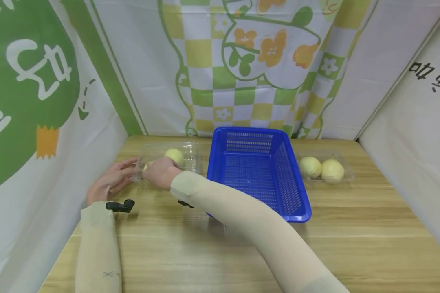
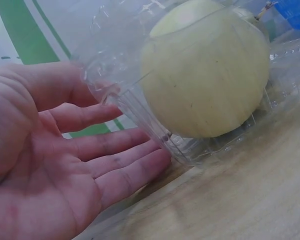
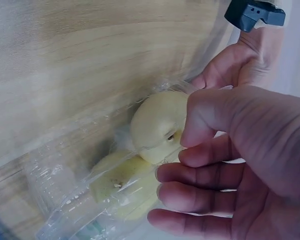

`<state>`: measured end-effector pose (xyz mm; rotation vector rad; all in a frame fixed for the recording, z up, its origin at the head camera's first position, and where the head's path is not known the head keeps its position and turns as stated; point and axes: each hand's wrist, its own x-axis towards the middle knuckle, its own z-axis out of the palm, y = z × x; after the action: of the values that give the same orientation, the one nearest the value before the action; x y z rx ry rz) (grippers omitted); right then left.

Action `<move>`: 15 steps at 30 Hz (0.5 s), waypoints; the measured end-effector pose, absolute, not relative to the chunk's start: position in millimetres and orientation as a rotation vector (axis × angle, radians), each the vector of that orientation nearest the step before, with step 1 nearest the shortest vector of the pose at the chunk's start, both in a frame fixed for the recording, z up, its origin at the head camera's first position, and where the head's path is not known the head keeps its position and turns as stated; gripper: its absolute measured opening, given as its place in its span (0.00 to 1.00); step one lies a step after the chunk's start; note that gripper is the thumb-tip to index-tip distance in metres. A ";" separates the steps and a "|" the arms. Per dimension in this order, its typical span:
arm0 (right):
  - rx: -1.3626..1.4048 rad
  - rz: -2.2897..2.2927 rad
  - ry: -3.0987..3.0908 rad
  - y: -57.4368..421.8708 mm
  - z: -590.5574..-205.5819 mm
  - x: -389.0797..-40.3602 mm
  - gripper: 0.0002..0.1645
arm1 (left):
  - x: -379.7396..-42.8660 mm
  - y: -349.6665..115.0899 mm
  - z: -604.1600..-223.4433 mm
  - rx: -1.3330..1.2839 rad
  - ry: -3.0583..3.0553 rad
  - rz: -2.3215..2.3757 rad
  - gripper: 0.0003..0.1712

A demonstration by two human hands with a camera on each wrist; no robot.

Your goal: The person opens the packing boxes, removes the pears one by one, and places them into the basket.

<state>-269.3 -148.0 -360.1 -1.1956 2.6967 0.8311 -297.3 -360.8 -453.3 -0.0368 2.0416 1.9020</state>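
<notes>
A clear plastic box (image 1: pixel 194 156) with two pale yellow, round pears (image 1: pixel 174 158) lies at the left of the table. My left hand (image 1: pixel 111 181) is at the box's left end, its fingers extended and the fingertips right at the plastic wall. In the left wrist view one pear (image 2: pixel 205 75) shows large behind that wall. From the front, my right hand (image 1: pixel 161 173) reaches over the box. Its fingers (image 3: pixel 205 197) are loosely bent, with the thumb tip at the edge of the nearer pear (image 3: pixel 157 125); the other pear (image 3: pixel 122 185) lies beside it.
A blue plastic basket (image 1: pixel 301 199) stands right of the box, and my right forearm crosses its near left corner. Farther right, a second clear box (image 1: pixel 348 171) holds two pears (image 1: pixel 332 170). Printed cloth (image 1: pixel 212 81) hangs behind the wooden table (image 1: pixel 161 252).
</notes>
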 end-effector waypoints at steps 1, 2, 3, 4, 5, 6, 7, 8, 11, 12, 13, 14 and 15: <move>-1.198 0.843 2.705 -147.8 -360.5 -269.4 0.24 | -297.6 -360.5 -453.3 -0.026 2.048 1.898 0.44; -1.202 0.851 2.714 -147.9 -361.0 -269.6 0.24 | -297.9 -359.9 -453.3 -0.013 2.052 1.897 0.44; -1.203 0.856 2.721 -148.0 -361.7 -269.7 0.24 | -298.3 -359.7 -453.7 -0.006 2.061 1.892 0.44; -1.208 0.866 2.728 -148.1 -362.4 -270.0 0.24 | -298.7 -359.0 -453.8 0.011 2.067 1.889 0.43; -1.213 0.873 2.732 -148.1 -363.2 -270.1 0.24 | -299.1 -358.6 -454.2 0.030 2.077 1.883 0.43; -1.214 0.875 2.738 -148.2 -363.7 -270.1 0.24 | -299.8 -358.2 -454.6 0.056 2.071 1.894 0.42; -1.220 0.881 2.742 -148.0 -364.3 -270.2 0.25 | -300.4 -357.8 -455.0 0.076 2.071 1.895 0.42; -1.224 0.882 2.745 -148.1 -364.6 -270.1 0.24 | -301.1 -357.4 -455.4 0.100 2.067 1.901 0.42; -1.245 0.876 2.759 -148.4 -365.0 -269.8 0.24 | -303.1 -356.7 -456.2 0.150 2.056 1.933 0.40; -1.251 0.872 2.766 -148.5 -364.9 -269.6 0.25 | -303.5 -356.9 -456.3 0.155 2.046 1.946 0.40; -1.256 0.868 2.774 -148.5 -365.0 -269.4 0.26 | -303.6 -357.2 -456.4 0.161 2.046 1.947 0.40; -1.256 0.858 2.786 -148.5 -365.1 -269.3 0.28 | -303.7 -357.5 -456.6 0.167 2.041 1.954 0.40; -1.256 0.855 2.794 -148.6 -365.4 -268.9 0.29 | -303.7 -358.0 -456.8 0.166 2.044 1.952 0.40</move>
<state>-268.9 -148.6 -365.4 -1.2557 2.7942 0.8553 -303.7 -358.0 -456.8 0.1660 2.0445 1.9523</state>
